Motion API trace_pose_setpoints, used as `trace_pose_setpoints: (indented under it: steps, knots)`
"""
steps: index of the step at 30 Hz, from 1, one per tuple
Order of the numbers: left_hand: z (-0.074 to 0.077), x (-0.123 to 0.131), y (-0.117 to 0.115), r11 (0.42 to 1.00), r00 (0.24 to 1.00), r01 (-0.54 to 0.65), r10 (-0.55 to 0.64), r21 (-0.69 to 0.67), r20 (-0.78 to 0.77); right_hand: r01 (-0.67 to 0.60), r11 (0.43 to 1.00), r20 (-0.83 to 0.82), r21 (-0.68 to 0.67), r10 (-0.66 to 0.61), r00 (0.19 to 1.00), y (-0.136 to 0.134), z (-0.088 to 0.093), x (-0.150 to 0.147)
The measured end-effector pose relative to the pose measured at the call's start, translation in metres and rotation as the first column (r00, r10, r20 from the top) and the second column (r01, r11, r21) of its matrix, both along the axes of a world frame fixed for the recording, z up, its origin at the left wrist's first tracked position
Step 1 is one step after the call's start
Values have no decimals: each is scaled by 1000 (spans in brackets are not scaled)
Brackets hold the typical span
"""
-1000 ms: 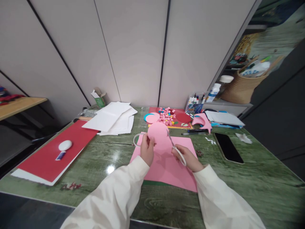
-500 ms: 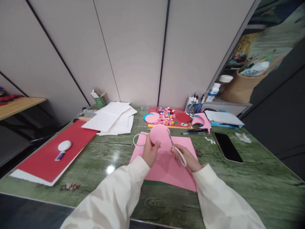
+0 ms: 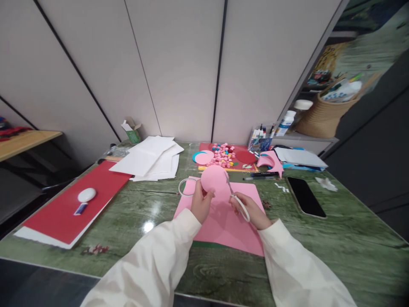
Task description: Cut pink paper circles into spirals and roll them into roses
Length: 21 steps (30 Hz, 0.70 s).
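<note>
My left hand pinches a pink paper circle by its lower edge and holds it above the table. My right hand grips white-handled scissors, whose blades meet the circle's right edge. Beneath both hands lies a pink paper sheet, with a little green showing under its front edge. Just left of my left hand, a roll of tape rests partly on that sheet.
At the back are small pink paper pieces on red paper. White sheets and a red sheet lie left. To the right are a phone, pink offcuts and pens. A woven basket stands on the shelf.
Almost nothing differs. The paper circle and the scissors have shifted very slightly, with the blades still at the circle's right edge.
</note>
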State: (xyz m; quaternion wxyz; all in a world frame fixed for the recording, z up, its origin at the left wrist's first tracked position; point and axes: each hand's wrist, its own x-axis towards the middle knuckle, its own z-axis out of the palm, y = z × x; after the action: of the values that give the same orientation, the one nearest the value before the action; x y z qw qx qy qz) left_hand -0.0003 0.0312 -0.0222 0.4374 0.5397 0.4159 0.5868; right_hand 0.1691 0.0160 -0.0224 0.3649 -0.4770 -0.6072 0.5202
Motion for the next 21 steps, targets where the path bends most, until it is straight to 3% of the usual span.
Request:
trace_pose_setpoints:
  steps: [21]
  knots:
    - [3, -4, -2, 999, 998, -37, 37, -7, -46, -11, 1000, 17, 6, 11, 1000, -1, 0, 1]
